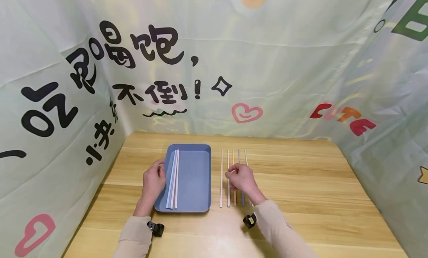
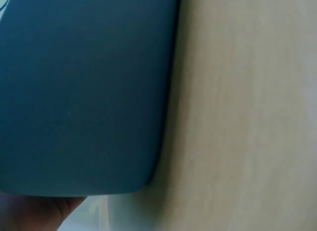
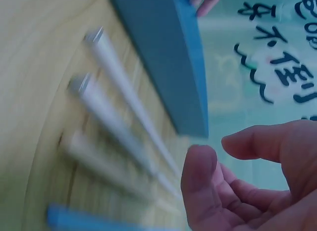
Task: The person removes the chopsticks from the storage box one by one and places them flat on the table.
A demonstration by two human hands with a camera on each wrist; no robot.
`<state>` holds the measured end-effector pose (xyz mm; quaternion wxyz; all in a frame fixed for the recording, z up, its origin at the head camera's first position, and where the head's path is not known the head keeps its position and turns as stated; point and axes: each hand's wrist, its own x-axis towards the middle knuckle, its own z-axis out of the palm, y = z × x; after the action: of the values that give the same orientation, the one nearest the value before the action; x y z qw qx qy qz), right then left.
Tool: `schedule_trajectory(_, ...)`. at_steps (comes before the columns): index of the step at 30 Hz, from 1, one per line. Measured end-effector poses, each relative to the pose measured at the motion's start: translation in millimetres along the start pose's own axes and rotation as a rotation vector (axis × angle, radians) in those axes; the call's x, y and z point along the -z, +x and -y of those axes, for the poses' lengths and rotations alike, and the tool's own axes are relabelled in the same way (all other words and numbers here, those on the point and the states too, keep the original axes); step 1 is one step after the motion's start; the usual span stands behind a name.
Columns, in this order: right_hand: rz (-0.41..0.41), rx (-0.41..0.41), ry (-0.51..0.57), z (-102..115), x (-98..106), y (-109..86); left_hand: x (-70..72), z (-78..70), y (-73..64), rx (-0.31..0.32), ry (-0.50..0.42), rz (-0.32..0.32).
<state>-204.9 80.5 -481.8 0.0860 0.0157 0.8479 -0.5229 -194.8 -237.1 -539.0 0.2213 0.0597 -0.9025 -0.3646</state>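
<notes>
A blue rectangular tray (image 1: pixel 194 176) lies on the table, with several pale chopsticks (image 1: pixel 176 194) lengthwise along its left side. My left hand (image 1: pixel 154 180) holds the tray's left rim; the left wrist view shows the tray wall (image 2: pixel 89 102) large, with part of the hand at its lower left. To the tray's right, several more chopsticks (image 1: pixel 221 187) lie side by side, one of them blue (image 1: pixel 242 200). Over this row is my right hand (image 1: pixel 242 178), fingers bent. The right wrist view shows a gap between thumb and forefinger, with nothing held.
The wooden table (image 1: pixel 307 198) extends to the right of the chopsticks and in front of the tray. Printed fabric walls (image 1: pixel 284 76) stand along its back and both sides. Each sleeve cuff carries a small black camera (image 1: pixel 250 221).
</notes>
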Motion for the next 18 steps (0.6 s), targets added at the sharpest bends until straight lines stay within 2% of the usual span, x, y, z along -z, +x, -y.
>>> schedule_trajectory(4, 0.058, 0.036, 0.057, 14, -19, -0.8, -0.6, 1.9, 0.5, -0.015, -0.009, -0.015)
schedule_trajectory(8, 0.132, 0.063, 0.094, 24, -36, -4.5, 0.3, 3.0, -1.1, 0.016, -0.014, 0.015)
schedule_trajectory(12, 0.197, 0.089, 0.103, 29, -52, -8.6, 1.9, 2.4, -1.9, 0.039, -0.017, 0.032)
schedule_trajectory(18, 0.259, 0.102, 0.086, 37, -73, -11.6, 1.1, 3.2, 0.7, 0.016, -0.02, 0.015)
